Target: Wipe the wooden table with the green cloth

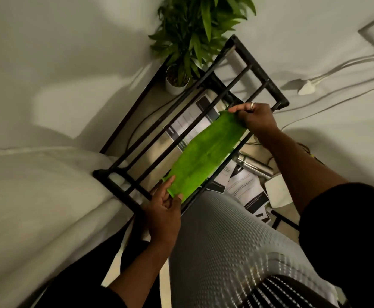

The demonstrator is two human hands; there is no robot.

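The green cloth is stretched out lengthwise between my two hands, above a black-framed rack of dark bars. My left hand pinches the cloth's near end at the rack's front edge. My right hand, with a ring on one finger, grips the far end near the rack's right corner. Below the bars lies a light wooden surface with printed papers on it.
A potted leafy plant stands at the rack's far corner. A steel bottle, more papers and a white object lie at the right. White bedding is at left; cables and a plug lie far right.
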